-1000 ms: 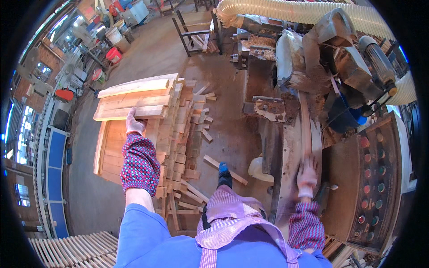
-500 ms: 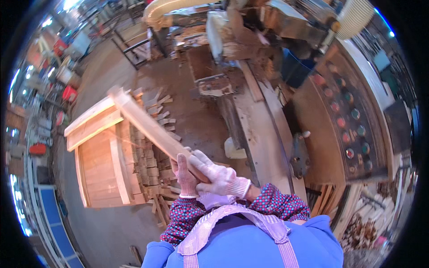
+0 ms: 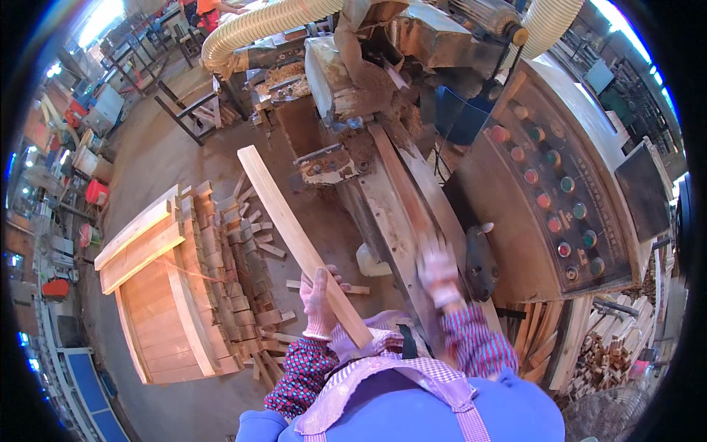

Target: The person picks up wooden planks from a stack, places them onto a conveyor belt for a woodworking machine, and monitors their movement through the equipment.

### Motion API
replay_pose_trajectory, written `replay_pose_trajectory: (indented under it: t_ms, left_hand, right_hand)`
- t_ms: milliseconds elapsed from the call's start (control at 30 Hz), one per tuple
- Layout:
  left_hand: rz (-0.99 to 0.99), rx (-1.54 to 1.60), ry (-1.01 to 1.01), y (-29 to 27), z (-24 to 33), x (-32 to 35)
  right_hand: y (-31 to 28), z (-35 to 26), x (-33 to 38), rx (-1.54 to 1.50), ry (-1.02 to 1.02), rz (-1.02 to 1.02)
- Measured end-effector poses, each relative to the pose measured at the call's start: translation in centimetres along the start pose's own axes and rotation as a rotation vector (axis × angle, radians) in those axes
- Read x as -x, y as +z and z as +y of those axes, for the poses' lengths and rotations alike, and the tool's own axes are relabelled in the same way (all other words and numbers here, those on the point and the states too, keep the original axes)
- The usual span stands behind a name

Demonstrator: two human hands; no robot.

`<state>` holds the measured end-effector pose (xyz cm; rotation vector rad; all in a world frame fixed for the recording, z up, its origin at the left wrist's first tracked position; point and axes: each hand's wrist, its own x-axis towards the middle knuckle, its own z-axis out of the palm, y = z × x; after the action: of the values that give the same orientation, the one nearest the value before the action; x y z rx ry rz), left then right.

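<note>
A long pale wooden strip (image 3: 283, 214) stands slantwise in front of me, its lower end close to my apron. My left hand (image 3: 320, 298), in a pinkish knit glove, is closed around it near that lower end. My right hand (image 3: 440, 272), gloved too, is over the metal bed (image 3: 387, 210) of a woodworking machine, its fingers smeared by motion. Just ahead of those fingers, a reddish-brown wooden strip (image 3: 398, 173) lies along the bed, its far end reaching toward the sawdust-covered machine head (image 3: 361, 81). Whether the right hand touches this strip I cannot tell.
Stacked boards and strips (image 3: 162, 295) stand at left, with offcuts (image 3: 258, 236) beside them. A control panel (image 3: 560, 199) with coloured buttons rises at right, near a blue bin (image 3: 460, 114). A ribbed hose (image 3: 269, 29) crosses the top. More strips (image 3: 611, 346) lie at lower right.
My right hand has left the pale strip and moved right, over the machine bed. The left hand still holds the strip, which now points more upright and away from the stack.
</note>
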<state>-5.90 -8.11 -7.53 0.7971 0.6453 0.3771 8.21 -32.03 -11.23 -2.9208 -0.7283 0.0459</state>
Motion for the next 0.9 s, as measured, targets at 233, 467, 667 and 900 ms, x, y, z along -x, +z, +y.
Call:
replay_pose_trajectory:
  t_ms: [233, 467, 667, 900]
  left_hand:
    - [0.004, 0.010, 0.003, 0.1, -0.1, 0.0]
    - [-0.023, -0.021, 0.102, 1.5, -1.4, 0.5]
    - [-0.285, -1.059, 0.713, -4.1, 0.9, -3.4]
    - [0.938, -0.520, 0.452, -21.8, 25.4, -18.8]
  right_hand:
    - [2.0, 1.5, -17.0, -0.024, -0.175, 0.429]
    - [-3.7, -8.3, -0.1, -1.380, -0.128, -0.207]
    - [-4.3, -6.8, 10.6, -0.809, 0.052, -0.212]
    - [1.8, 1.0, 15.6, 0.032, 0.084, 0.115]
